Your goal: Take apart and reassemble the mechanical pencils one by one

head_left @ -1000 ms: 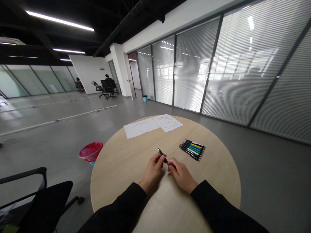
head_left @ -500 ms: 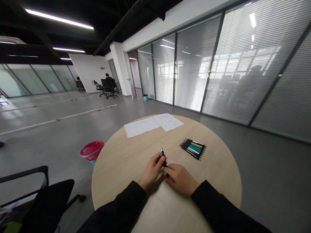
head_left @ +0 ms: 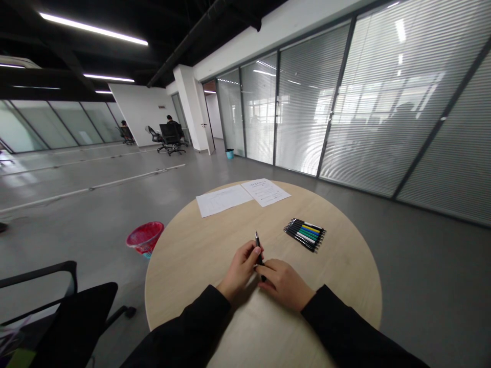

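Over the near half of the round table [head_left: 184,286], a black pen [head_left: 258,242] is held with its silvery tip pointing away from me. My left hand [head_left: 241,266] pinches it around the middle between thumb and fingers. My right hand [head_left: 287,282] closes on the pen's lower end, its fingertips touching my left hand's side; part of the barrel is hidden there. To the right lies a neat row of several pens [head_left: 306,234] side by side, mostly black, with white, yellow, blue and green sections.
Two printed paper sheets [head_left: 224,201] lie at the table's far edge. Left of the table stands a red-lined waste bin [head_left: 144,237], and a black chair [head_left: 72,322] is at lower left. Farther off are a seated person [head_left: 174,124], office chairs and a glass wall with blinds [head_left: 307,102].
Both hands stay around the pen in nearly the same place. The right hand's fingers have shifted very slightly to the left along the lower end.
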